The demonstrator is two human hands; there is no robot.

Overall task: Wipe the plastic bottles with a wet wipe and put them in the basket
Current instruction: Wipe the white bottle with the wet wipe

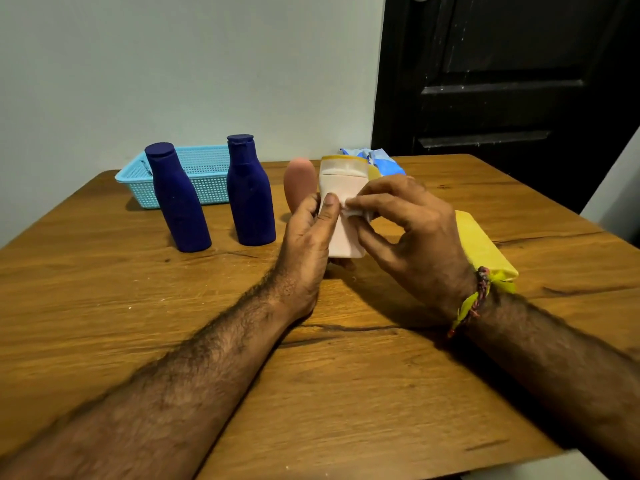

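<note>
White wet wipe (356,210), folded small, is pinched in the fingers (360,202) of the right hand (415,233) and pressed against the front of a pale pink bottle (343,216). The left hand (308,244) curls round the bottle's left side, thumb on its face, apparently to brace it upright against the rubbing pressure. The bottle appears to be held just above the wooden surface (311,375) rather than standing on it; its base is partly hidden, so contact cannot be confirmed. A second pinkish bottle (299,181) stands just behind it. Two dark blue bottles (178,202) (250,192) stand upright to the left, between the hands and a light blue basket (211,174) at the far edge; judged from this, they await wiping, and what the basket holds cannot be seen. A yellow pack (481,247), probably the wipes, lies beside the right wrist within easy reach. Blue packaging (381,161) sits behind the held bottle.
</note>
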